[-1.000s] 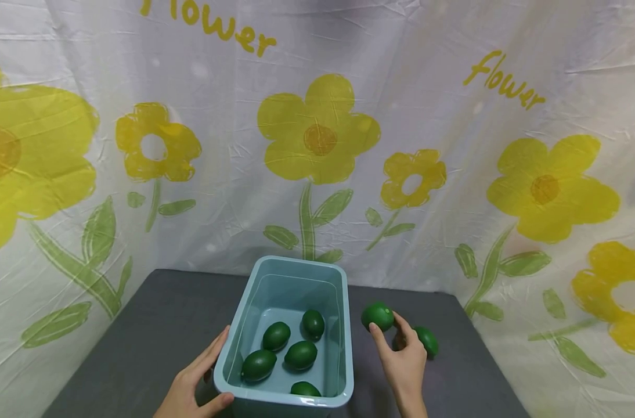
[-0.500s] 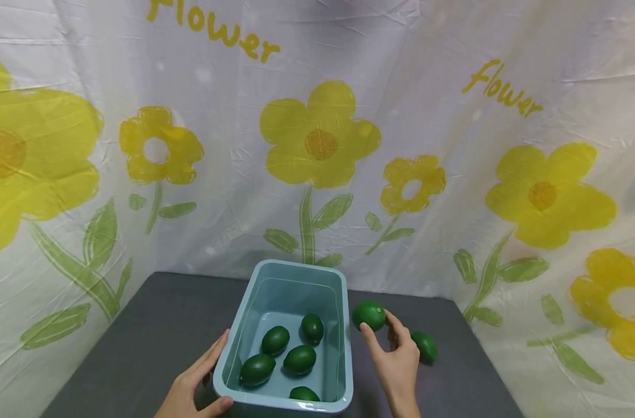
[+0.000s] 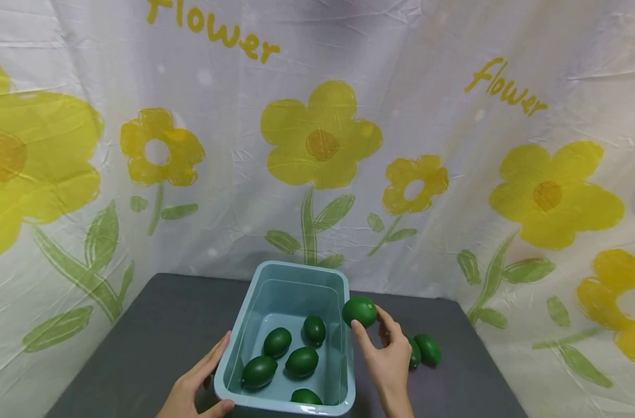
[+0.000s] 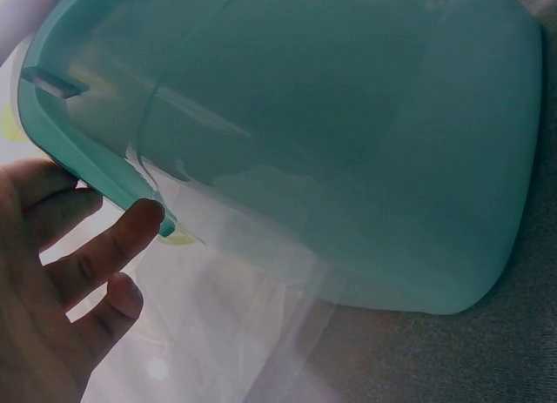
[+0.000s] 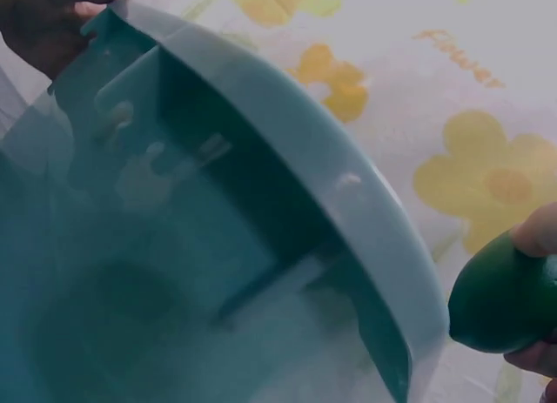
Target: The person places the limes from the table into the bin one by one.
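Observation:
A light-blue plastic bin [image 3: 265,404] stands on the table with several green limes [image 3: 302,362] on its bottom. My left hand [image 3: 197,380] holds its near left corner, thumb at the front rim and fingers along the left side. In the left wrist view, bent fingers [image 4: 104,255] reach the rim. My right hand [image 3: 385,360] pinches another lime [image 3: 359,312] between thumb and fingers, and this lime overlaps the bin's right rim in the head view. From the right wrist, the held lime [image 5: 500,298] appears right at the rim's outer edge.
Two more limes lie on the dark grey table [image 3: 192,302] to the right of my right hand, one [image 3: 428,350] in full view and one [image 3: 414,352] partly hidden by the hand. A white curtain [image 3: 223,220] printed with yellow flowers hangs behind and at both sides.
My right hand has moved left with its lime, from beside the bin to its right rim. A second lime on the table now shows behind the hand. My left hand stays at the corner.

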{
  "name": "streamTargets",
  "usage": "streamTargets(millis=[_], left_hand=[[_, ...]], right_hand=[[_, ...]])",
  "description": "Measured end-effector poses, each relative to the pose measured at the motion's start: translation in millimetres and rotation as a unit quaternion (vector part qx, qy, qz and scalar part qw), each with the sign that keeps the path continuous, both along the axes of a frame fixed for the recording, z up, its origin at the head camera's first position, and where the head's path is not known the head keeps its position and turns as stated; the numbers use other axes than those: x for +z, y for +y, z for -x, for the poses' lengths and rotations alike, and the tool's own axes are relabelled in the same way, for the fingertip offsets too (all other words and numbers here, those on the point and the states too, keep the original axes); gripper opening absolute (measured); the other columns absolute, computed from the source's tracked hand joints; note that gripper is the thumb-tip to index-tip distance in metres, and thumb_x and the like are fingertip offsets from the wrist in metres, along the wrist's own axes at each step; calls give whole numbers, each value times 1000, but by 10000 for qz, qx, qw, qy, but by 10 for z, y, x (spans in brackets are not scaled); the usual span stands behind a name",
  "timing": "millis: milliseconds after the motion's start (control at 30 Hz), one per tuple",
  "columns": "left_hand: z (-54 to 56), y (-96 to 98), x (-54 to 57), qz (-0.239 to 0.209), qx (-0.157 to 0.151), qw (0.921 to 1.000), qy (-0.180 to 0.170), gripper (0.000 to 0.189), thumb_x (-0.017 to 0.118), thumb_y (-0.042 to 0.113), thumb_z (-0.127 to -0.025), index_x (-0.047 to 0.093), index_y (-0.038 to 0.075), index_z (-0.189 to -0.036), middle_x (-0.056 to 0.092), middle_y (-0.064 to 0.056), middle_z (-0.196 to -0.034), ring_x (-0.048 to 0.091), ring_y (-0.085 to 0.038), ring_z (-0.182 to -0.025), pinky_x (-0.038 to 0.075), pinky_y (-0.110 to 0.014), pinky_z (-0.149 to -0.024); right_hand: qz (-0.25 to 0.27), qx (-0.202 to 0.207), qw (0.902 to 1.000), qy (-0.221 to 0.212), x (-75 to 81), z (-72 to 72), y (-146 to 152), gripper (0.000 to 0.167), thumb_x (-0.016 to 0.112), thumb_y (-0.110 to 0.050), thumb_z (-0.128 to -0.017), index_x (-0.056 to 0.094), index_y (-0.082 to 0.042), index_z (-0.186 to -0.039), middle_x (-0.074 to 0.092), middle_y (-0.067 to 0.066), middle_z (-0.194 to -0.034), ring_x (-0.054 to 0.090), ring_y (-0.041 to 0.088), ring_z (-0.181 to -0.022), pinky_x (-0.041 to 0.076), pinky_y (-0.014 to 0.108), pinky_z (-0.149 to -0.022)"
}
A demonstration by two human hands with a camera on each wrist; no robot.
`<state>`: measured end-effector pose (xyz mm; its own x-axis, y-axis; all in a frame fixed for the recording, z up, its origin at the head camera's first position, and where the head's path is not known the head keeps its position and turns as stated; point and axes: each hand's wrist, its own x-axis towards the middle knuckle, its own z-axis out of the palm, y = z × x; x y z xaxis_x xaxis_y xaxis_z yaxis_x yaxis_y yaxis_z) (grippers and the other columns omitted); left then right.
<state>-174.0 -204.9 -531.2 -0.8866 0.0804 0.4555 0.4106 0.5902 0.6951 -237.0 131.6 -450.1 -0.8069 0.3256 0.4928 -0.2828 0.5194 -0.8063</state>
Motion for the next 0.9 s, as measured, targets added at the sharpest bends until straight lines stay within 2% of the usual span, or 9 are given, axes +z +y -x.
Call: streamTargets(millis=[300, 467, 633, 733, 900], left_hand=[[-10, 0, 34, -8, 11, 10000, -19, 89, 83, 19, -89, 38, 25, -167, 40, 13, -166, 38, 11, -139, 58, -36, -94], [-25, 7, 47, -1, 72, 9998, -182, 89, 82, 22, -91, 37, 28, -167, 39, 15, -165, 41, 8, -139, 58, -36, -93], [-25, 8, 43, 9, 74, 9998, -170, 89, 82, 22, -90, 37, 31, -167, 42, 11, -166, 43, 6, -139, 57, -35, -92], [-18, 7, 28, -22, 29, 9999, -129, 89, 82, 21, -90, 38, 29, -167, 42, 10, -166, 43, 8, -139, 57, -33, -91], [-15, 5, 15, -35, 54, 9999, -95, 88, 82, 21, -90, 40, 24, -166, 41, 14, -165, 41, 10, -138, 57, -33, -91]], right_hand=[[106, 142, 9996, -202, 22, 4, -82, 48, 89, -29, -88, 76, -10, -130, 52, 0, -83, 45, 14, -80, 38, 27, -70], [103, 256, 9992, -277, -24, 20, -106, 47, 89, -29, -88, 77, -12, -129, 50, -2, -81, 43, 13, -79, 37, 27, -71], [24, 361, 9986, -390, -73, 25, -138, 46, 89, -31, -87, 77, -13, -128, 50, -4, -79, 43, 11, -77, 37, 27, -71], [-89, 411, 9981, -449, -88, 28, -148, 46, 90, -31, -87, 78, -13, -127, 49, -4, -78, 42, 11, -75, 36, 27, -70], [-327, 577, 9957, -647, -107, 32, -147, 48, 90, -35, -86, 78, -13, -127, 47, -3, -78, 40, 14, -74, 33, 28, -70]])
